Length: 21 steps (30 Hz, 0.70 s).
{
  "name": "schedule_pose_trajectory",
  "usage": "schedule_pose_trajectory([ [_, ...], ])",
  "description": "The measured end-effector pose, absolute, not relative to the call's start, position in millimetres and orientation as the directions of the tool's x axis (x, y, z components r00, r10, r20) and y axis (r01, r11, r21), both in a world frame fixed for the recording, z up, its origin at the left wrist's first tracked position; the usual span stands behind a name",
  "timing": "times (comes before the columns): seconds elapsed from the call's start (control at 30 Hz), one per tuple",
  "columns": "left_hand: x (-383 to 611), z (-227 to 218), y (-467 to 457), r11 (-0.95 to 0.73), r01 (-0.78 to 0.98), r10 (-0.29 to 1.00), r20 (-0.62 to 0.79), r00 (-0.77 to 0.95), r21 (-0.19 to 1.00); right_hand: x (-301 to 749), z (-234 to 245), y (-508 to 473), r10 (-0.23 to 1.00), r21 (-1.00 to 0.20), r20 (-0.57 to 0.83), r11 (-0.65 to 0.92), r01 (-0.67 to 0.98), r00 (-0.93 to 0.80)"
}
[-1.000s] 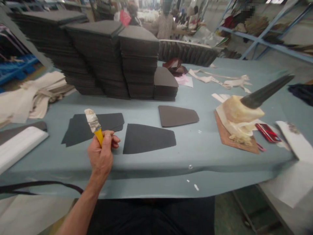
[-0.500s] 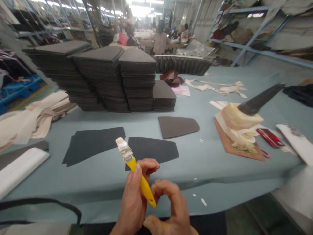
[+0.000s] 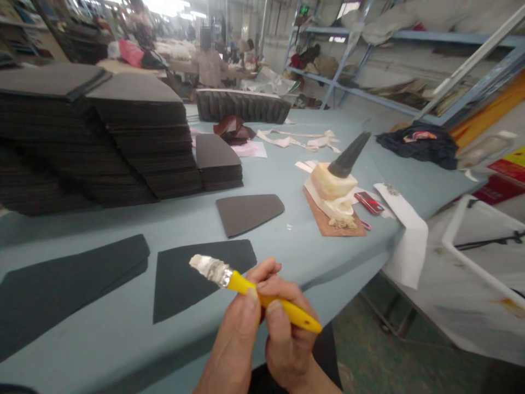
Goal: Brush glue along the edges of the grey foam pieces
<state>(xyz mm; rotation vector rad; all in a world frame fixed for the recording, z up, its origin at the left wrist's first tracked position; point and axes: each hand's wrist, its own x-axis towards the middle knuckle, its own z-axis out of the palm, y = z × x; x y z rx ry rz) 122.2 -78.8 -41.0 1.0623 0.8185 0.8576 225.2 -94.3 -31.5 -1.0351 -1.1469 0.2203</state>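
Observation:
Both my hands hold a yellow-handled brush [image 3: 254,289] with glue-caked white bristles, low over the near table edge. My left hand [image 3: 235,339] wraps the handle with its thumb on top. My right hand [image 3: 287,334] grips the handle just behind it. The bristles point left, over a dark trapezoid piece [image 3: 192,276] lying flat on the blue-grey table [image 3: 311,246]. A wider dark piece [image 3: 69,284] lies to its left. A grey piece [image 3: 248,212] lies further back.
Tall stacks of dark cut pieces [image 3: 102,137] fill the back left. A glue-crusted block with a dark cone [image 3: 336,183] stands on a brown board at the right, next to a red object [image 3: 369,202] and white paper [image 3: 404,230]. People work far behind.
The brush came from my left hand alone over the table to both hands near the edge. The handle swung to lie nearly level. The view turned right.

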Motion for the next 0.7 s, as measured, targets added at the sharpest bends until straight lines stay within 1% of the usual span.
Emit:
schedule_pose_trajectory([
  [0.07,123.9,-30.2,-69.0,0.082,0.018,0.873,-0.080,0.482,0.996,246.7,-24.9,-85.6,0.590,-0.805,0.558,0.555,0.208,0.584],
  [0.13,122.7,-17.5,-53.0,-0.106,0.215,0.879,-0.009,0.477,0.971,274.1,-17.3,-72.4,0.524,-0.822,0.454,0.559,0.111,0.721],
  [0.17,121.9,-11.7,-41.3,-0.189,0.297,0.896,0.040,0.443,0.936,288.8,-14.1,-64.4,0.468,-0.808,0.443,0.577,0.114,0.765],
  [0.2,121.5,-7.2,-26.9,-0.263,0.359,0.921,0.122,0.371,0.896,303.4,-11.8,-55.6,0.437,-0.805,0.431,0.582,0.117,0.790],
  [0.23,121.8,-4.4,-10.0,-0.307,0.425,0.930,0.174,0.324,0.852,317.4,-10.8,-46.5,0.420,-0.805,0.416,0.583,0.110,0.807],
  [0.3,125.4,-5.2,28.6,-0.380,0.558,0.923,0.265,0.279,0.738,341.3,-12.4,-28.0,0.438,-0.824,0.358,0.564,0.058,0.825],
  [0.37,133.0,-13.7,67.6,-0.449,0.668,0.892,0.259,0.369,0.594,358.8,-17.2,-11.5,0.470,-0.840,0.295,0.542,-0.008,0.832],
  [0.43,143.1,-26.0,99.8,-0.559,0.717,0.826,0.208,0.524,0.417,371.2,-22.3,1.0,0.492,-0.853,0.244,0.519,-0.057,0.836],
  [0.53,158.3,-41.9,129.2,-0.620,0.695,0.775,0.150,0.614,0.363,384.7,-27.6,11.1,0.499,-0.858,0.218,0.508,-0.079,0.839],
  [0.63,168.0,-49.3,139.9,-0.643,0.683,0.753,0.122,0.647,0.347,395.9,-32.5,11.8,0.510,-0.862,0.220,0.501,-0.079,0.832],
  [0.7,170.8,-50.2,141.5,-0.647,0.694,0.751,0.104,0.652,0.315,402.5,-37.6,8.6,0.521,-0.867,0.215,0.492,-0.085,0.826],
])
